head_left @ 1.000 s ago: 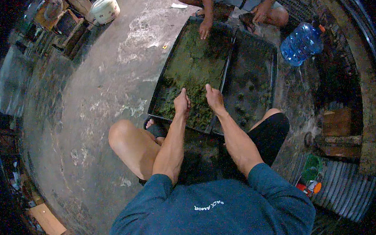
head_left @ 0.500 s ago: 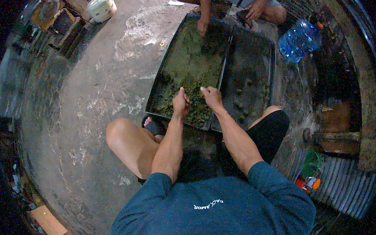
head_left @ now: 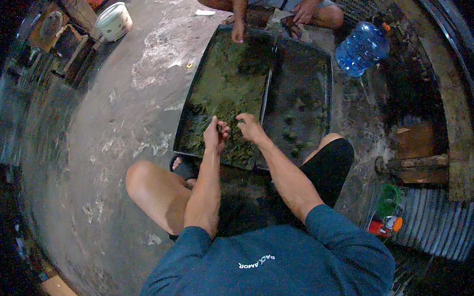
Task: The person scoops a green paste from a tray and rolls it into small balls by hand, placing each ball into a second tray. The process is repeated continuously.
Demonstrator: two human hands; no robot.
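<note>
Two-Hand Work over the Green Material: Condition and Hazards

Position: The left tray [head_left: 181, 142] rests on the floor [head_left: 107, 128] against or just beside the right tray [head_left: 302, 80]. Green material [head_left: 228, 79] covers the left tray's bed, with looser clumps at the near end. The right tray carries scattered small clumps.

Hands: The left hand [head_left: 215, 135] is partly curled, thumb raised, over the near clumps. The right hand [head_left: 251, 128] is partly closed, fingers bent inward, just beside it. Whether either hand grips a piece cannot be told at this resolution. A co-worker's hand [head_left: 238, 32] hangs at the tray's far end.

Hazards (judged):
- Spillage: clumps may drop over the near rim if a hand pulls toward the body, since both hands are near that edge.
- Mixing: material may fall into the right tray if the right hand swings outward across the dividing rim.
- Crushing: soft clumps, if soft they are, may be damaged by too tight a pinch.
- Tray shift: the sandalled foot [head_left: 184, 171] near the left tray's near corner could jolt it.
</note>
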